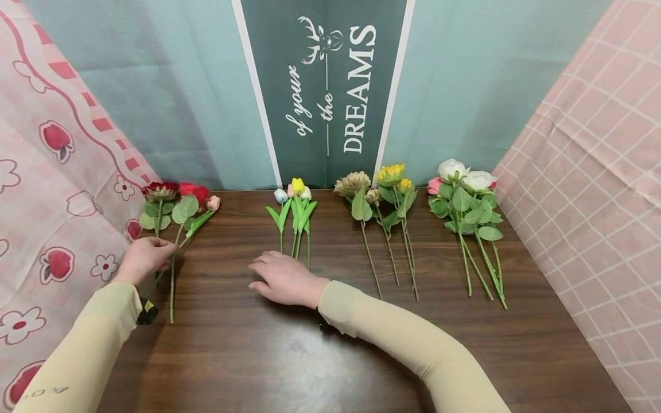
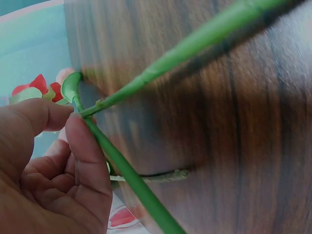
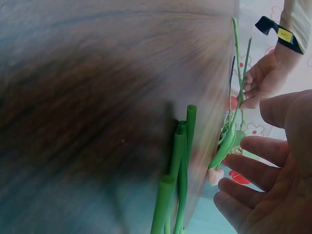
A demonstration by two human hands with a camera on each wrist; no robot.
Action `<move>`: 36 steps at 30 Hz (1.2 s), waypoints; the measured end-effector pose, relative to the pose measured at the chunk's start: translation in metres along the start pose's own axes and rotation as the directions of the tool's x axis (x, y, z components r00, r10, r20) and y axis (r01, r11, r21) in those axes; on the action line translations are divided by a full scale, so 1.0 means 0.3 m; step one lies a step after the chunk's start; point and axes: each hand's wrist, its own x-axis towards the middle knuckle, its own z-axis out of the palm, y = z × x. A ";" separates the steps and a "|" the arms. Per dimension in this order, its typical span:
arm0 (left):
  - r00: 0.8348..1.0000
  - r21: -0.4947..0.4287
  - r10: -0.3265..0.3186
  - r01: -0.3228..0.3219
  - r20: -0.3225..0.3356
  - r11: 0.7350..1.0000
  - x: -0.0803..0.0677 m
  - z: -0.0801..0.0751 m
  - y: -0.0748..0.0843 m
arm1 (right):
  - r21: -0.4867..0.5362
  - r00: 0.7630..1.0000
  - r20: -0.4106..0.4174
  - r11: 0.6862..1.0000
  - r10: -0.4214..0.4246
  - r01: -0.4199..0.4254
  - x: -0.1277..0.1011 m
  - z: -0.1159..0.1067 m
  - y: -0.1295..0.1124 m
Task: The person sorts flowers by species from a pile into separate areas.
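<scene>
Four groups of artificial flowers lie on the wooden counter (image 1: 330, 355), heads toward the back wall, stems toward the person. Three groups look settled and untouched: the tulips (image 1: 294, 215), the sunflower group (image 1: 384, 212) and the white and pink roses (image 1: 470, 218), each laid roughly parallel and well apart from its neighbours. The red flower bunch (image 1: 178, 215), at the counter's left edge, is the only one in hand, so the sorting appears largely done, with this bunch apparently still being arranged; that is a judgement from the layout alone. The left hand (image 1: 144, 259) has its grip closed on the stems of the red flower bunch: the left wrist view shows thumb and forefinger pinching a green stem (image 2: 126, 170) where a second stem crosses it, with the red heads beyond the fingertips and the stem ends running back past the wrist. The left forearm comes in from the lower left, in a cream sleeve (image 1: 77, 355). The right hand (image 1: 284, 279) lies palm down on the counter, fingers straight and relaxed, holding nothing; its grip is open. The cut ends of the tulips sit just beyond its fingers, near but not touching as far as the head view shows. The right forearm crosses the counter from the lower right, reaching leftward.
</scene>
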 end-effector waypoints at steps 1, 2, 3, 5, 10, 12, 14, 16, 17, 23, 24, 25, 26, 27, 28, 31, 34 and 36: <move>1.000 0.002 0.002 -0.002 0.001 1.000 -0.001 -0.002 0.005 | 0.001 1.000 0.001 1.000 0.002 -0.002 -0.001 0.000 0.002; 1.000 0.008 0.004 -0.004 0.001 1.000 -0.002 -0.004 0.010 | 0.003 1.000 0.001 1.000 0.004 -0.004 -0.001 0.000 0.004; 1.000 0.008 0.005 -0.005 0.003 1.000 -0.004 -0.006 0.015 | 0.003 1.000 0.001 1.000 0.005 -0.005 -0.001 0.001 0.005; 1.000 0.007 0.004 -0.004 0.003 1.000 -0.006 -0.008 0.023 | 0.008 1.000 -0.002 1.000 0.006 -0.006 -0.001 0.001 0.007; 1.000 -0.018 -0.006 0.007 0.018 1.000 -0.009 -0.011 0.026 | 0.017 1.000 -0.006 1.000 0.011 -0.011 0.001 0.005 0.010; 1.000 -0.012 -0.007 0.007 0.025 1.000 -0.010 -0.013 0.024 | 0.015 1.000 -0.001 1.000 0.011 -0.011 -0.001 0.005 0.010; 1.000 0.001 -0.008 0.007 0.030 1.000 -0.011 -0.013 0.022 | 0.011 1.000 0.003 1.000 0.011 -0.011 -0.002 0.005 0.008; 0.999 0.012 -0.008 0.008 0.033 1.000 -0.010 -0.012 0.022 | 0.008 1.000 0.004 1.000 0.011 -0.011 -0.004 0.004 0.008; 0.999 0.013 -0.009 0.009 0.033 1.000 -0.010 -0.010 0.024 | 0.010 1.000 0.002 1.000 0.011 -0.011 -0.005 0.004 0.009; 0.998 -0.076 -0.020 0.025 0.059 0.997 -0.017 0.008 0.051 | 0.040 0.999 -0.023 0.999 0.022 -0.021 -0.013 0.004 0.030; 0.997 -0.092 -0.018 0.024 0.069 0.995 -0.021 0.012 0.061 | 0.047 0.999 -0.028 0.999 0.028 -0.027 -0.015 0.001 0.036; 0.997 -0.100 -0.013 0.020 0.076 0.995 -0.026 0.016 0.076 | 0.062 0.999 -0.034 0.998 0.036 -0.034 -0.019 -0.003 0.042; 0.996 -0.113 -0.007 0.017 0.085 0.993 -0.031 0.020 0.093 | 0.079 0.998 -0.041 0.996 0.047 -0.043 -0.023 -0.009 0.050; 0.996 -0.126 0.001 0.010 0.090 0.992 -0.035 0.025 0.113 | 0.100 0.997 -0.053 0.994 0.059 -0.054 -0.027 -0.015 0.059; 0.995 -0.142 0.012 0.002 0.094 0.990 -0.040 0.032 0.136 | 0.119 0.995 -0.068 0.991 0.073 -0.064 -0.031 -0.019 0.070; 0.994 -0.186 0.060 -0.043 0.087 0.982 -0.052 0.059 0.222 | 0.218 0.982 -0.128 0.970 0.135 -0.105 -0.048 -0.037 0.108; 0.990 -0.212 0.136 -0.125 0.041 0.969 -0.067 0.102 0.320 | 0.384 0.952 -0.198 0.912 0.233 -0.144 -0.067 -0.054 0.151; 0.982 -0.221 0.189 -0.185 -0.004 0.958 -0.077 0.141 0.387 | 0.533 0.923 -0.222 0.832 0.315 -0.156 -0.081 -0.072 0.176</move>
